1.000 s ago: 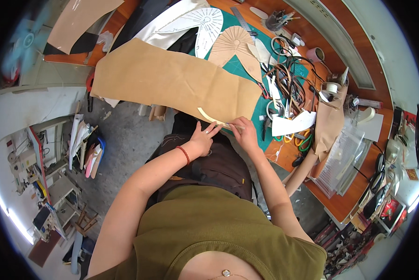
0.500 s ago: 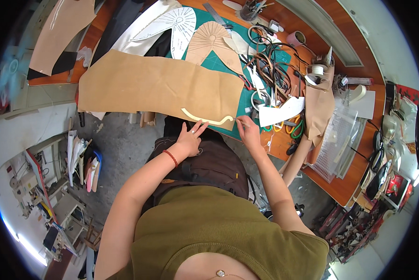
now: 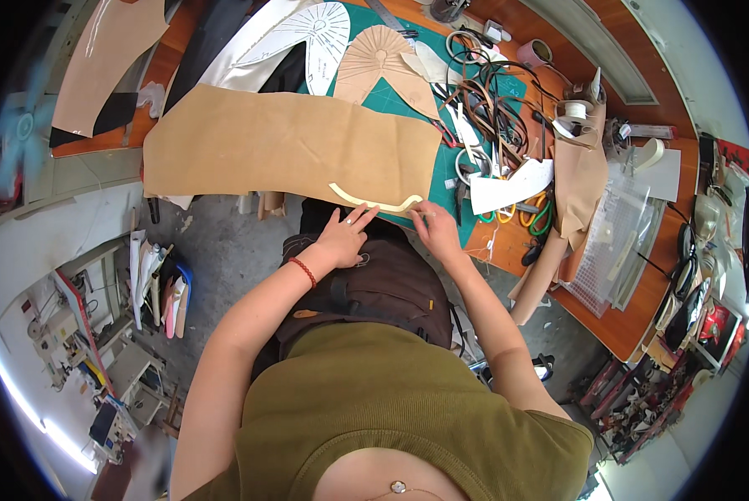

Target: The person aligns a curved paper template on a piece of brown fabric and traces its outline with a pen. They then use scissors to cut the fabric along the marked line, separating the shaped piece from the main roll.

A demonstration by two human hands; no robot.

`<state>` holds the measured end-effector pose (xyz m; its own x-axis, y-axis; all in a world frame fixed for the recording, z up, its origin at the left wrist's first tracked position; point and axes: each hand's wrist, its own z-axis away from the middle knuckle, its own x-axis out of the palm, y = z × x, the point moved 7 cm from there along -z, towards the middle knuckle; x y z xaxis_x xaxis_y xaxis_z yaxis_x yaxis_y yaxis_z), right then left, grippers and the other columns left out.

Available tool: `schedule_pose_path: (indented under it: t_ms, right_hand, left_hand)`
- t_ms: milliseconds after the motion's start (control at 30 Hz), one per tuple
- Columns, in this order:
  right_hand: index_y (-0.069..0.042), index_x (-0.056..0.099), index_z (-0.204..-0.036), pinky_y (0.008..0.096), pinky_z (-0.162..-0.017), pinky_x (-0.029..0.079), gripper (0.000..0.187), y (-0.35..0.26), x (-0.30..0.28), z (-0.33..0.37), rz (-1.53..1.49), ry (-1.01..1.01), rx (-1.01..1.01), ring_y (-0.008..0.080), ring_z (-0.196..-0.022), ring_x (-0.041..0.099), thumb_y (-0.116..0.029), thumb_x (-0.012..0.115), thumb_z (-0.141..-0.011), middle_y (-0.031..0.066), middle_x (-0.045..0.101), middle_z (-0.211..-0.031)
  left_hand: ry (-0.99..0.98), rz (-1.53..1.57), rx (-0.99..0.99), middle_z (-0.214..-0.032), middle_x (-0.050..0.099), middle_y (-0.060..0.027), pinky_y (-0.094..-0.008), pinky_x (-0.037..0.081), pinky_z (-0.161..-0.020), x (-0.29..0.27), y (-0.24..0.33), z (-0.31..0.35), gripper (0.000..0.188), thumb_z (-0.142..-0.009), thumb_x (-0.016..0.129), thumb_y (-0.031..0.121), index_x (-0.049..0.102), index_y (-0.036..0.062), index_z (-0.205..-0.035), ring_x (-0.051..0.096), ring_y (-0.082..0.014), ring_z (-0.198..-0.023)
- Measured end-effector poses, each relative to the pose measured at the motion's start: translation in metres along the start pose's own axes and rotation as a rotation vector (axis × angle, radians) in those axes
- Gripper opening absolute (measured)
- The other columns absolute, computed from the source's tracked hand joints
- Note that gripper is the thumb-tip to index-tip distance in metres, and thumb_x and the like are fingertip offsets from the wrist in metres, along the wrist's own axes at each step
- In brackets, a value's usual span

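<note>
Plainly, hands: the left hand point(image 3: 345, 238) lay flat with fingers spread beside the pale curved strip point(image 3: 373, 200); the right hand point(image 3: 435, 230) pinched the strip's right end.
Strip: on the tan leather sheet point(image 3: 291, 146), at the desk's near edge.
Desk: green cutting mat point(image 3: 441, 179) under the sheet; coiled straps point(image 3: 491, 88) toward the far right corner.
Doing it well: probably press the sheet flat and keep the strip from shifting along the sheet's edge.
</note>
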<state>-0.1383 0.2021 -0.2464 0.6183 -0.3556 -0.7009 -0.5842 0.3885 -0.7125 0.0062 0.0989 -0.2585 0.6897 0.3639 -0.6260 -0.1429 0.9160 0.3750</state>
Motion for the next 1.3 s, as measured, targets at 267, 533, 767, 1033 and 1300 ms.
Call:
schedule_pose_path:
  t_ms: [267,533,767,1033,1300]
  right_hand:
    - [-0.005,0.059,-0.085,0.0437,-0.069,0.047,0.009,-0.015,0.015,-0.019,0.001,-0.117,-0.107,0.0352,-0.075,0.06,-0.014,0.062,-0.086,0.0147,0.061,-0.077]
    - [-0.006,0.058,-0.087,0.0451,-0.066,0.048,0.01,-0.039,0.038,-0.039,-0.055,-0.225,-0.172,0.0364,-0.074,0.061,-0.016,0.06,-0.088,0.0152,0.062,-0.077]
    - [-0.005,0.055,-0.089,0.0467,-0.063,0.048,0.013,-0.043,0.055,-0.051,-0.04,-0.291,-0.174,0.0385,-0.072,0.061,-0.018,0.059,-0.09,0.0164,0.06,-0.075]
    - [-0.001,0.058,-0.083,0.0475,-0.065,0.048,0.019,-0.073,0.099,-0.084,-0.078,-0.212,-0.201,0.0413,-0.071,0.06,-0.019,0.059,-0.09,0.0183,0.06,-0.075]
    - [-0.001,0.053,-0.09,0.0459,-0.068,0.05,0.018,-0.038,0.064,-0.064,-0.021,-0.161,-0.025,0.0391,-0.082,0.061,-0.017,0.061,-0.087,0.0198,0.057,-0.088]
  left_hand:
    - [0.439,0.479,0.138,-0.139,0.048,-0.0116,-0.0425,0.041,-0.103,-0.011,-0.02,-0.002,0.029,-0.076,0.068,0.011,0.059,0.0071,-0.103,0.042,-0.0347,-0.131]
    - [0.395,0.952,0.021,-0.117,0.059,-0.0136,-0.0376,0.044,-0.098,-0.004,-0.051,-0.017,0.041,-0.076,0.058,-0.001,0.05,0.0052,-0.116,0.054,-0.0279,-0.118]
    - [0.673,1.012,-0.16,-0.101,0.064,-0.0129,-0.0331,0.05,-0.084,-0.003,-0.121,-0.007,0.026,-0.081,0.051,-0.005,0.055,-0.0003,-0.106,0.063,-0.0226,-0.095]
    - [0.631,1.215,-0.126,-0.108,0.063,-0.0115,-0.03,0.048,-0.09,-0.003,-0.127,-0.009,0.033,-0.084,0.041,-0.013,0.053,-0.0015,-0.112,0.061,-0.0185,-0.1]
    - [0.691,1.124,-0.109,-0.11,0.063,-0.0108,-0.0283,0.048,-0.09,0.0,-0.123,-0.008,0.037,-0.082,0.043,-0.012,0.05,-0.001,-0.116,0.059,-0.0178,-0.103]
